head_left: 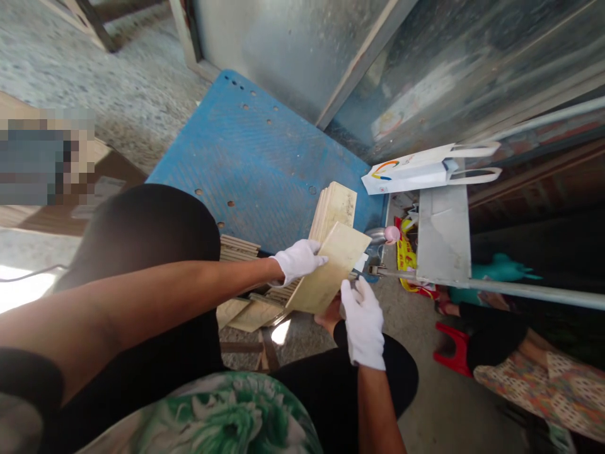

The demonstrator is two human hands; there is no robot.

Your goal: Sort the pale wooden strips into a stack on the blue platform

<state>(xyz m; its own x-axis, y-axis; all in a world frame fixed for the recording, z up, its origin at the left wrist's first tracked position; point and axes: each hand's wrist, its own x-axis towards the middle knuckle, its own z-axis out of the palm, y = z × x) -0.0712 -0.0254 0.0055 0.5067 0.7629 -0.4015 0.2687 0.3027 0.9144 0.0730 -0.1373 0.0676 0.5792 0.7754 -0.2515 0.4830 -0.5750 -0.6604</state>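
My left hand [299, 260], in a white glove, grips the upper edge of a beige tile [331, 268] held tilted above my knees. My right hand [363, 321], also white-gloved, is closed just below the tile's right corner around something thin; what it holds is mostly hidden. Behind the tile a stack of similar tiles [334, 208] leans upright against a blue panel [255, 157]. More tiles [250, 312] lie flat on the ground under my left hand.
A white paper bag [416, 170] lies on a grey metal bench [443, 236]. A metal rod [520, 290] runs right from the tile. A person in patterned cloth [534, 378] sits at the right by a red stool [451, 353]. Cardboard [94, 189] lies at the left.
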